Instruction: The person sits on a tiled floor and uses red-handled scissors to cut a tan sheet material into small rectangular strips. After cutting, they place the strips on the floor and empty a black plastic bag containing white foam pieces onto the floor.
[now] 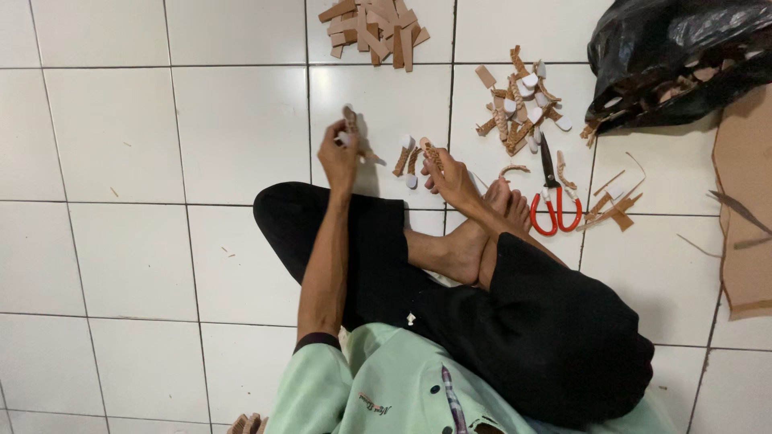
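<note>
White floor tiles [121, 128] fill the view, and a person sits cross-legged on them with bare feet tucked in front. Taking the red-handled scissors [553, 201] as the landmark: they lie flat on the tile just right of the feet, blades pointing away from the person.

The left hand [338, 157], well to the left of the scissors, is lifted off the floor and pinched shut around a short braided brown strip with a white tip [351, 122], held upright. The right hand [452, 178], between that hand and the scissors, has its fingers curled around a second braided strip [433, 153], low over the tile. Two more strips [406, 161] lie on the floor between the hands.

Beyond the scissors sits a heap of finished-looking braided pieces [519, 100]; further off and to the left, a pile of plain flat brown cut pieces [376, 30]. A black plastic bag [675, 60] lies up and to the right of the scissors, with a brown sheet [744, 201] to their right.

The step in hand looks like checking or sorting braided strips one by one. Judging from this, the next move calls for a light grip and a clear spot to lay each piece.
</note>
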